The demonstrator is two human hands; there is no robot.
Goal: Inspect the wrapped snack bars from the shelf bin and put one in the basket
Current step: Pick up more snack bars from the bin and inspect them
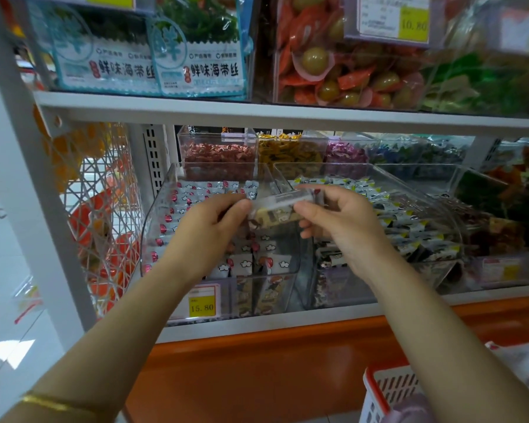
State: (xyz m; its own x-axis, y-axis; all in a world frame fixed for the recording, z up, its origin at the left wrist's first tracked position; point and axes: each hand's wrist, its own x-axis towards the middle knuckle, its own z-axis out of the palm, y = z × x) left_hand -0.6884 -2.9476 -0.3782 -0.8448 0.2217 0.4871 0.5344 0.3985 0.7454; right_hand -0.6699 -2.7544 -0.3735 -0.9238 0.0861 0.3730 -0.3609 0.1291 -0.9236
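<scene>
Mid-frame, the left hand (216, 219) and right hand (333, 218) pinch opposite ends of a snack bar (275, 213) lying crosswise, the basket (385, 389) at lower right, nearer the right hand.

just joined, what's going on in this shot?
A person stands at a shop shelf, holding one wrapped snack bar up between both hands. The left hand pinches its left end and the right hand pinches its right end, in front of a clear shelf bin filled with small wrapped packs. A red and white basket shows at the lower right, below the right forearm. The bar is not in it yet.
</scene>
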